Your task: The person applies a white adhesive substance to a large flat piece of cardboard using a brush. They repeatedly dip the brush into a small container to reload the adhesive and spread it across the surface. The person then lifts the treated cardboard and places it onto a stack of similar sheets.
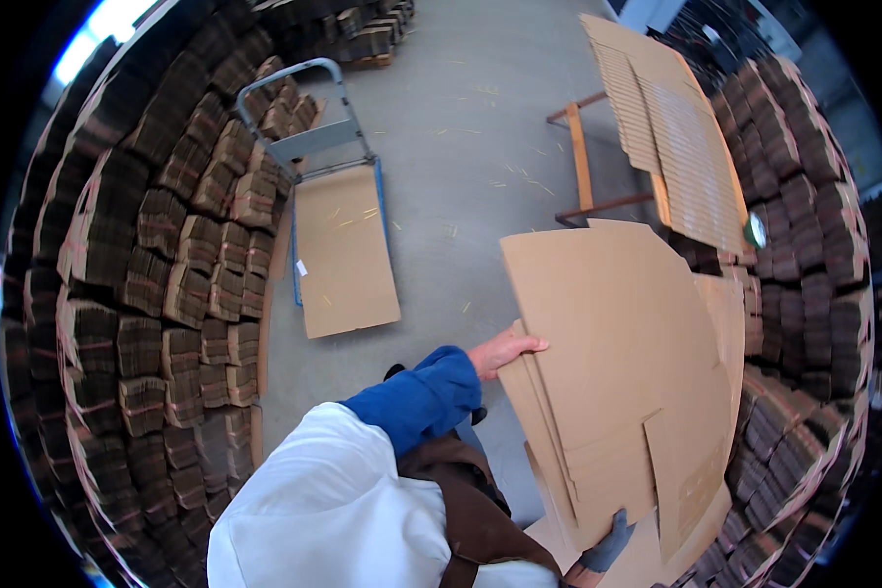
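Several large flat sheets of brown cardboard (617, 314) lean together at my right side, with cut edges and a slotted flap. My left hand (508, 351), below a blue sleeve, is closed round their left edge with the thumb on the front face. At the lower edge, my right hand (610, 544) in a grey glove grips the same sheets; part of its fingers is hidden behind the cardboard. More cardboard shows beneath and behind these sheets.
A platform trolley (338, 132) with a grey handle bears a flat cardboard sheet (343, 255). Tied cardboard bundles (181, 284) are stacked along the left; others (784, 196) rise at the right. Corrugated sheets (671, 127) lie on a wooden-legged table. Yellow scraps litter the grey floor (441, 176).
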### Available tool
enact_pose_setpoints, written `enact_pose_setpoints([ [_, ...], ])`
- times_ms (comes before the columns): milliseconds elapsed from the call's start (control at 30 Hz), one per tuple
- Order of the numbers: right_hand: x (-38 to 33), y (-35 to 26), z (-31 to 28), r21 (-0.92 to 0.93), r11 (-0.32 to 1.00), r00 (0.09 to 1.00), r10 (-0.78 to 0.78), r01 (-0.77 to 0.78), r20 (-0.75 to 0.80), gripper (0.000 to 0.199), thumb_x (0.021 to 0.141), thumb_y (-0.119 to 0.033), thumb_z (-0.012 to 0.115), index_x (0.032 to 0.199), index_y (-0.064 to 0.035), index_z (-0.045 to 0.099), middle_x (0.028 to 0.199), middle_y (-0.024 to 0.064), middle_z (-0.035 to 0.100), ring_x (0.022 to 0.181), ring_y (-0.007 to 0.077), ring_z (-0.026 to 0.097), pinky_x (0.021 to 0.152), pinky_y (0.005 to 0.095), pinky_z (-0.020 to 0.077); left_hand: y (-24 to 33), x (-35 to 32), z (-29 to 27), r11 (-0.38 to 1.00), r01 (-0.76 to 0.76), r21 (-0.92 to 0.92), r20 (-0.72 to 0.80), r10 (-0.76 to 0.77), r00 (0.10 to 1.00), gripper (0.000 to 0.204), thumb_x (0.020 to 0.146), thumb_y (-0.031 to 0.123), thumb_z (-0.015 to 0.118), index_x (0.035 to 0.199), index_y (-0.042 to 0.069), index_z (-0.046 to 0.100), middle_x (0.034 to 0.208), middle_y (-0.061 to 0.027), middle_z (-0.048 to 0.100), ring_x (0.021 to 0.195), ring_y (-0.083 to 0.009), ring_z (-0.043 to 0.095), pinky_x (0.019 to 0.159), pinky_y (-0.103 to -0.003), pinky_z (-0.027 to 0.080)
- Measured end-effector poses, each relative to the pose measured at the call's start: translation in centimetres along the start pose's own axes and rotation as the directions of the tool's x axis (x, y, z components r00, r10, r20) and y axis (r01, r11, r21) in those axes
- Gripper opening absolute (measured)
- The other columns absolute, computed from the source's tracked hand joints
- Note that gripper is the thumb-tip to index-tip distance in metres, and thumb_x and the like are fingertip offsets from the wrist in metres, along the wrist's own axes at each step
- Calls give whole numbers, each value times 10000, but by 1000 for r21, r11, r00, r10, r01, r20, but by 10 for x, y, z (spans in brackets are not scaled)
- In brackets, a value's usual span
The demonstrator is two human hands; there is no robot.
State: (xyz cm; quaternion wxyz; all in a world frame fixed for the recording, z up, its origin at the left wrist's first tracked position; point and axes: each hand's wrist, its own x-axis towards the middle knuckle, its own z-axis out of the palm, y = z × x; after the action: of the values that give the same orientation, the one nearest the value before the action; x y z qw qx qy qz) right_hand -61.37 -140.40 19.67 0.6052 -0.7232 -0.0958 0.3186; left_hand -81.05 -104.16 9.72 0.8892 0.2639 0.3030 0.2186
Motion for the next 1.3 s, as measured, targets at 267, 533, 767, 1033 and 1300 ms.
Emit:
enact_pose_setpoints([
  [267,13,15,159,-69,997,924,59,-36,378,645,870,-183,635,1418,38,376,1357,185,513,1208,269,535,1020,382,438,60,-162,-155,982,-142,-123,-376,86,923,534,892,175,657,1366,5,481,1262,-136,612,1129,-235,611,959,-370,496],
  [533,71,102,361,-238,965,663,249,-109,706,598,829,-107,663,1366,52,454,1275,144,591,1130,253,591,977,360,477,18,-297,-302,807,-509,-299,-776,104,622,401,901,137,633,1256,-39,571,1188,-156,653,1107,-248,626,943,-380,520],
  [767,108,204,557,-579,815,288,546,36,786,483,848,-170,708,1253,57,576,1138,118,671,1001,185,634,883,319,506,-107,-314,-423,555,-830,-65,-965,178,194,436,892,164,637,1280,-6,531,1212,-110,622,1128,-270,598,987,-415,489],
  [1033,156,367,726,-565,792,110,555,232,824,529,830,-211,732,1253,65,575,1127,127,674,995,193,640,882,338,511,-167,-246,-543,510,-860,14,-999,43,9,431,954,325,565,1284,49,546,1229,-83,618,1134,-223,589,950,-357,483],
  [1300,217,485,832,-556,762,-14,594,332,805,597,843,-185,716,1340,60,496,1223,125,625,1079,184,603,939,326,484,-240,-162,-688,342,-939,-11,-990,131,59,395,985,336,534,1263,56,555,1237,-85,624,1133,-232,600,959,-385,498],
])
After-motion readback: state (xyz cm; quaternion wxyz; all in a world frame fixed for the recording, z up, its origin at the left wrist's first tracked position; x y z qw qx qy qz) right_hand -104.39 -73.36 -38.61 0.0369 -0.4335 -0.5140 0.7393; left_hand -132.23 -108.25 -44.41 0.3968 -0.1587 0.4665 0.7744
